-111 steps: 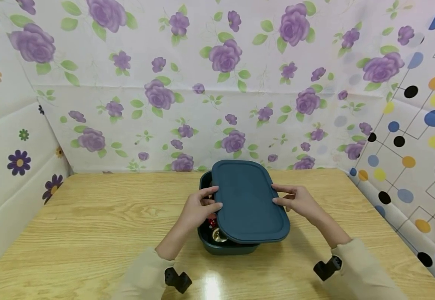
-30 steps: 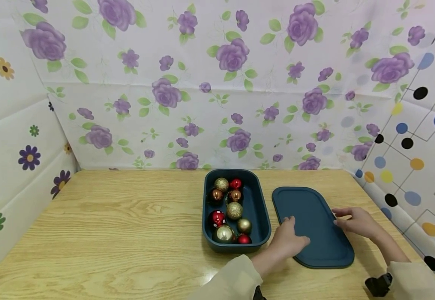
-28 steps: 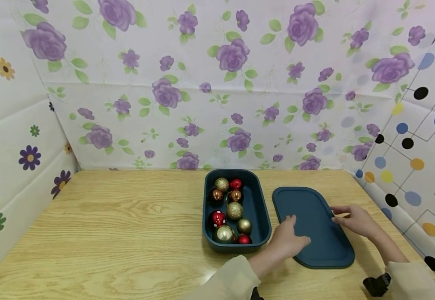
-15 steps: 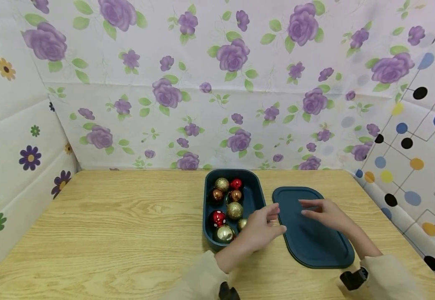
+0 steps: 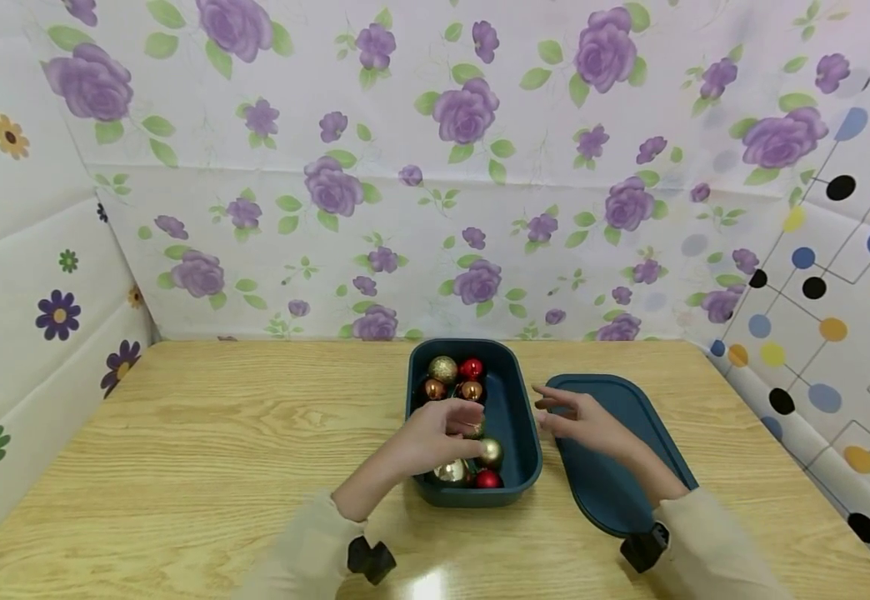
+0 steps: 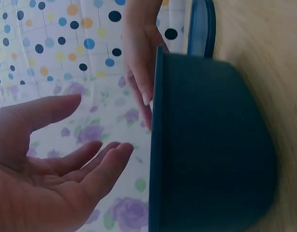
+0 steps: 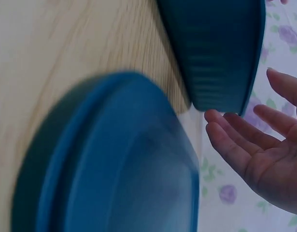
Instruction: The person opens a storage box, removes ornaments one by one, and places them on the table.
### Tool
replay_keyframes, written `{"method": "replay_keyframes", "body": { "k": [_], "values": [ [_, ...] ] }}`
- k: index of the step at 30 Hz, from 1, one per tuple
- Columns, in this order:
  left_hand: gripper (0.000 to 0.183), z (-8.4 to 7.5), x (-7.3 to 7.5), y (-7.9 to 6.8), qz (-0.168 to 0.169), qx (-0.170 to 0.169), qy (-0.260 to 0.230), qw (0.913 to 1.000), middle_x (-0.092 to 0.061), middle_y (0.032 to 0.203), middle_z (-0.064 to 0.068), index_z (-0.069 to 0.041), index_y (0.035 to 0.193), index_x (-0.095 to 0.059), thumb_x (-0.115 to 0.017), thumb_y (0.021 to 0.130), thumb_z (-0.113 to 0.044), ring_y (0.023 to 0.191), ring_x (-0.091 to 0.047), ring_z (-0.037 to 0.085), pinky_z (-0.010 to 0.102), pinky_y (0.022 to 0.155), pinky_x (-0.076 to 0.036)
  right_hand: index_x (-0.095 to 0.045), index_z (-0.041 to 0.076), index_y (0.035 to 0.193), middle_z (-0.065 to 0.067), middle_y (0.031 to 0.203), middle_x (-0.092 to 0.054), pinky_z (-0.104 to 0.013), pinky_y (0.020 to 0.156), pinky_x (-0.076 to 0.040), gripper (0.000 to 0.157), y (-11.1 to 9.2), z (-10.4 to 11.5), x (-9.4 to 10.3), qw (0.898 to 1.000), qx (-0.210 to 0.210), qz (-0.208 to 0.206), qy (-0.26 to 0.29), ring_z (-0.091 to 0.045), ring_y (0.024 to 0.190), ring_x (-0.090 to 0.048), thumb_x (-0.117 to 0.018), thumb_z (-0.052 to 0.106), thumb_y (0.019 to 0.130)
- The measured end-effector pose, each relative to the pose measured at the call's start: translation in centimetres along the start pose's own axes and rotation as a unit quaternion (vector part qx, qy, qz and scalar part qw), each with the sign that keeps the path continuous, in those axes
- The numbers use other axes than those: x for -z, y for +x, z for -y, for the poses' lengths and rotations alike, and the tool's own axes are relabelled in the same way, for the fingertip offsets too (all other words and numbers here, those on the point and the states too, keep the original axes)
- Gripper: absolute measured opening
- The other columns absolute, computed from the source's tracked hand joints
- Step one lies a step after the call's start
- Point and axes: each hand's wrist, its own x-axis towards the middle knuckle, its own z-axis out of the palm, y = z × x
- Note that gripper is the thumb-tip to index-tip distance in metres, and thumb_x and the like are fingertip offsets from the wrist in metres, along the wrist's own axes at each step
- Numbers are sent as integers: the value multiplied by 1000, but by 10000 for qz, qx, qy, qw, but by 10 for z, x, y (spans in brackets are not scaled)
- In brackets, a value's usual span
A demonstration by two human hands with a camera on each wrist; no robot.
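Observation:
A dark teal box (image 5: 513,425) stands lidless on the table, with several Christmas baubles inside. Among them are a glittery gold bauble (image 5: 442,369), a red bauble (image 5: 471,368), a copper bauble (image 5: 435,389) and a smooth gold bauble (image 5: 491,452). Over the box's left side hovers my left hand (image 5: 429,440), fingers loosely bent and holding nothing; it hides some of the baubles. My right hand (image 5: 583,421) is above the gap between box and lid, fingertips near the box's right rim, also holding nothing. The matching lid (image 5: 615,479) lies flat to the right, partly covered by my right forearm.
The wooden table (image 5: 255,433) extends widely to the left of the box. Behind it hangs a rose-patterned cloth (image 5: 375,208); a dotted cloth (image 5: 825,317) stands along the right side, and a flowered one (image 5: 52,333) along the left.
The lid came off the box and was laid down on the right. Both hands have since let go of it and moved left, the left over the box, the right toward its right rim.

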Motion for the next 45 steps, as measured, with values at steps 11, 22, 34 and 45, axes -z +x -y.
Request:
{"method": "replay_keyframes", "body": {
  "k": [11, 22, 34, 45],
  "values": [
    [46, 9, 22, -8, 592, 82, 1117, 9919, -59, 111, 16, 5, 119, -55, -71, 79, -11, 99, -56, 27, 37, 84, -47, -27, 7, 144, -33, 139, -27, -46, 81, -49, 62, 16, 4, -11, 9989, -53, 238, 395, -32, 105, -56, -55, 25, 92],
    [47, 7, 14, 0, 816, -44, 2785, 9570, -64, 95, 9, 4, 113, -60, -77, 72, -12, 83, -57, 19, 32, 77, -47, -25, 14, 145, -31, 141, -25, -40, 61, -44, 68, 19, 7, -13, 9964, -509, 187, 645, -31, 64, -48, -59, 30, 89],
    [40, 10, 3, 5, 759, 76, 3289, 9413, -64, 89, 5, 1, 105, -65, -78, 71, -13, 76, -57, 14, 27, 70, -47, -25, 12, 145, -34, 140, -25, -37, 58, -44, 67, 17, 7, -14, 9967, -481, 195, 619, -22, 59, -49, -59, 25, 89],
    [41, 12, 5, 4, 585, -113, 3267, 9433, -65, 93, 6, 1, 106, -66, -78, 71, -16, 76, -57, 15, 27, 69, -47, -25, 13, 145, -34, 140, -25, -40, 65, -46, 68, 16, 8, -15, 9961, -642, 106, 604, -23, 79, -57, -60, 28, 88]
  ]
}}
